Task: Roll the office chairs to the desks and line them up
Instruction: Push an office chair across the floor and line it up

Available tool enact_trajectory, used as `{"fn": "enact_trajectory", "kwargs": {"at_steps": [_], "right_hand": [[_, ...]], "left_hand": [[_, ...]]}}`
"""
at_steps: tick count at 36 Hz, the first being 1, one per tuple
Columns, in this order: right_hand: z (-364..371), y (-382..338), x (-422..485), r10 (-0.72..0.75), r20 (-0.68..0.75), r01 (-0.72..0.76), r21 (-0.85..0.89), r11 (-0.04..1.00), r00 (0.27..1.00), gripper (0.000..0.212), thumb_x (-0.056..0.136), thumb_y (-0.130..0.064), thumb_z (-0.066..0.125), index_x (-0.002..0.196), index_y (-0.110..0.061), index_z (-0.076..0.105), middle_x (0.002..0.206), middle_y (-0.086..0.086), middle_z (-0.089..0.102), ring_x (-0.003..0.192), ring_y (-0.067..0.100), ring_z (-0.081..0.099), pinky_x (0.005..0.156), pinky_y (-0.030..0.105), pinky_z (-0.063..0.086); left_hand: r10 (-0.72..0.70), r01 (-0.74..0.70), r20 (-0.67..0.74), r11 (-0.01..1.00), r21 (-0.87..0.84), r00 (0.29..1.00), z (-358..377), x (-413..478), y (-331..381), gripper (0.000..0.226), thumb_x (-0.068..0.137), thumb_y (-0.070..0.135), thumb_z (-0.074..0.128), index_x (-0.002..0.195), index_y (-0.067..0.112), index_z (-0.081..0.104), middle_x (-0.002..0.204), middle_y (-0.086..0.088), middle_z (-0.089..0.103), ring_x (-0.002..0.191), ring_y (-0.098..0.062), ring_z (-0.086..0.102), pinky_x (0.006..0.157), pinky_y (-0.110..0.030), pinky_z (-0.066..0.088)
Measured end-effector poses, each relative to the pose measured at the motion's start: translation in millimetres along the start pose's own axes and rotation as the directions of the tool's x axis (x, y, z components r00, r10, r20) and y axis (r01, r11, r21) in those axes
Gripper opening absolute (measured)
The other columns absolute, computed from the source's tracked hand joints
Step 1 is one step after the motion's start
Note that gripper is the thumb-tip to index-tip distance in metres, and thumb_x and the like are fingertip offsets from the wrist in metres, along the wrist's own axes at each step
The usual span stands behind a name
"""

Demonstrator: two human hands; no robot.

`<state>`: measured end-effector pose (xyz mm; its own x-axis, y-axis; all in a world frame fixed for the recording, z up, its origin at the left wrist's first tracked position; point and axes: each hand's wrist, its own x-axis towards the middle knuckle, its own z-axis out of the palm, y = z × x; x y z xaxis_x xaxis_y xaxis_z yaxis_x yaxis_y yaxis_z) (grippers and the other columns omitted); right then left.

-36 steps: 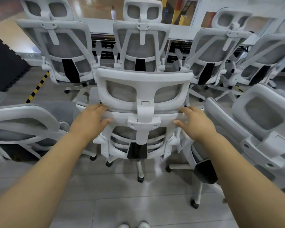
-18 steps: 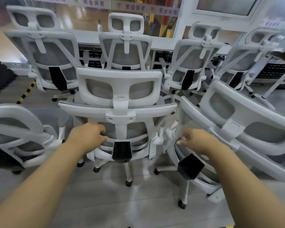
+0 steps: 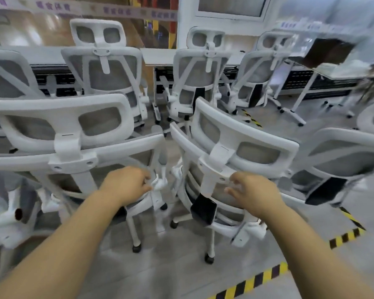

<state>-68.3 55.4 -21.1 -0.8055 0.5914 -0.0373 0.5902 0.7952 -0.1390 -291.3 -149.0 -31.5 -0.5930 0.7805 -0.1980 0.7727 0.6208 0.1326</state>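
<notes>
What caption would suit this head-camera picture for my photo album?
Left hand grips one white office chair; right hand reaches for a second chair, more chairs lined at desks beyond.

Two chairs (image 3: pixel 235 147) side by side before desks (image 3: pixel 160 55)

An open-plan office: identical white mesh chairs (image 3: pixel 104 70) on castors crowd a grey floor (image 3: pixel 181 268) in front of long white desks (image 3: pixel 160 55) with dark slatted panels (image 3: pixel 300 80) underneath. Yellow-and-black tape (image 3: pixel 253 279) lines the floor. A purple lettered strip (image 3: pixel 117 10) runs along the far wall.
</notes>
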Motion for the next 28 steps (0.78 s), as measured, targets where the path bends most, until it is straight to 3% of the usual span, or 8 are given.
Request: {"fn": "enact_trajectory", "kwargs": {"at_steps": [4,9,12,16,21,25,28], "right_hand": [[2,25,2,0.032,-0.085,-0.034,-0.023,0.999,0.996,0.04,0.089,-0.044,0.054,0.124,-0.025,0.052,0.121,-0.002,0.056,0.112,0.022,0.051,0.079,0.033,0.045],[10,51,13,0.062,-0.022,-0.064,-0.063,0.996,0.998,0.049,0.089,-0.04,0.056,0.135,-0.029,0.042,0.134,-0.003,0.048,0.12,0.023,0.046,0.085,0.034,0.044],[12,66,17,0.101,0.01,-0.1,-0.031,0.994,0.995,0.048,0.087,-0.039,0.058,0.133,-0.031,0.047,0.134,-0.005,0.05,0.121,0.023,0.046,0.089,0.036,0.045],[13,79,25,0.112,0.004,-0.112,0.03,0.993,0.994,0.045,0.086,-0.038,0.061,0.13,-0.033,0.052,0.132,-0.01,0.051,0.12,0.02,0.048,0.089,0.036,0.047],[6,98,38,0.206,-0.042,-0.201,0.102,0.974,0.978,0.04,0.087,-0.032,0.062,0.126,-0.028,0.057,0.129,-0.007,0.053,0.111,0.023,0.054,0.084,0.037,0.048],[-5,117,48,0.256,-0.012,-0.253,0.109,0.961,0.967,0.04,0.089,-0.032,0.06,0.128,-0.028,0.055,0.13,-0.007,0.052,0.118,0.019,0.049,0.09,0.033,0.045],[-6,131,51,0.276,0.004,-0.274,0.124,0.954,0.961,0.04,0.089,-0.031,0.06,0.128,-0.028,0.055,0.132,-0.007,0.051,0.119,0.019,0.047,0.092,0.033,0.044]], "left_hand": [[0.075,-0.077,-0.054,0.996,-0.036,0.996,-9,29,28,0.035,0.091,0.04,0.051,0.124,0.029,0.053,0.128,0.005,0.053,0.112,-0.018,0.052,0.082,-0.032,0.046],[0.179,-0.181,-0.116,0.983,-0.009,0.977,-16,74,49,0.048,0.092,0.028,0.053,0.138,0.026,0.04,0.14,0.002,0.04,0.125,-0.022,0.041,0.091,-0.039,0.046],[0.249,-0.252,-0.145,0.968,0.003,0.958,-18,102,60,0.055,0.091,0.022,0.055,0.142,0.02,0.036,0.146,0.0,0.035,0.132,-0.023,0.033,0.105,-0.036,0.035],[0.322,-0.322,-0.153,0.946,0.025,0.934,-20,135,70,0.06,0.09,0.025,0.058,0.144,0.021,0.033,0.151,-0.001,0.029,0.138,-0.022,0.023,0.111,-0.032,0.023],[0.392,-0.397,-0.169,0.918,0.007,0.904,-15,167,80,0.059,0.09,0.024,0.06,0.143,0.023,0.036,0.151,0.002,0.032,0.138,-0.02,0.026,0.11,-0.032,0.026],[0.459,-0.472,-0.233,0.881,0.0,0.857,-14,188,93,0.052,0.087,0.02,0.063,0.136,0.015,0.047,0.142,-0.005,0.045,0.132,-0.025,0.037,0.11,-0.032,0.026],[0.475,-0.491,-0.2,0.871,-0.031,0.857,-11,202,102,0.047,0.087,0.021,0.062,0.133,0.016,0.052,0.139,-0.005,0.049,0.128,-0.027,0.041,0.108,-0.034,0.028]]}}
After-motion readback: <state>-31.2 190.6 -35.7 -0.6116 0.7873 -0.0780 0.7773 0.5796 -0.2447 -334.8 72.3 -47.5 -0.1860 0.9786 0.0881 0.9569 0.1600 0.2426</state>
